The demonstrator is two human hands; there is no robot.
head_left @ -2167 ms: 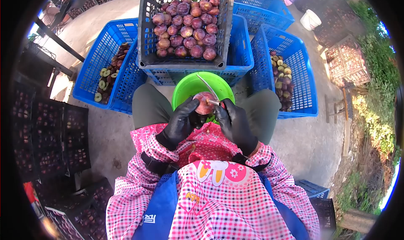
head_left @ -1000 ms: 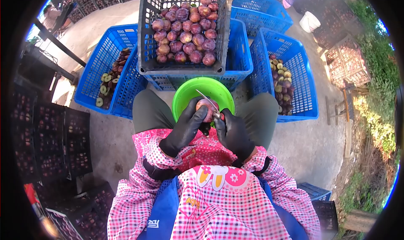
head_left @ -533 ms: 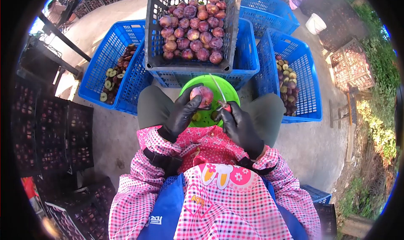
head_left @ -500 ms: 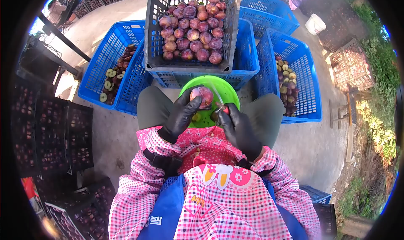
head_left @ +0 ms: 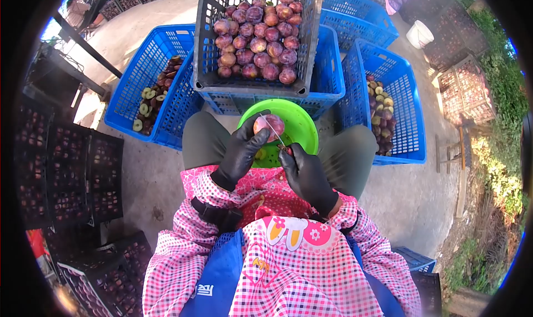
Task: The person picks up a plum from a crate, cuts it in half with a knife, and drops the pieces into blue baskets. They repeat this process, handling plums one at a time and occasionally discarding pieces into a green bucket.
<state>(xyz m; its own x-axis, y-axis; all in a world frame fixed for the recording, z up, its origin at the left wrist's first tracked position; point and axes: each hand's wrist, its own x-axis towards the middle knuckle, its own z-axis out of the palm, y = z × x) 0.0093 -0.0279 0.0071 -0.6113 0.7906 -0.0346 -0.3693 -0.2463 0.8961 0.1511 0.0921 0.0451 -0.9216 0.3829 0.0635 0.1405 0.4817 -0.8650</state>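
A: What is the left hand (head_left: 240, 153) doing?

B: It is wearing a black glove and its grip is pinching a reddish plum (head_left: 268, 129), thumb near the lower edge. The plum is sitting above the green tub (head_left: 306, 127), towards eleven o'clock of its middle.

A: And the right hand (head_left: 308, 175)?

B: It is wearing a black glove too, and its grip is closing round the handle of a knife (head_left: 273, 129). The thin blade is pointing to eleven o'clock and passing across the plum's face. I cannot tell whether it is cutting in.

A: What is surrounding the tub?

B: The person's knees are flanking it. At twelve o'clock a black crate (head_left: 252, 88) is holding whole plums and resting on a blue crate (head_left: 327, 83). At ten, the left blue crate (head_left: 176, 120) is holding dark pieces and pale, cut fruit. Between two and three, the right blue crate (head_left: 404, 86) is holding greenish and dark fruit. A white bucket (head_left: 420, 35) is standing farther off at two.
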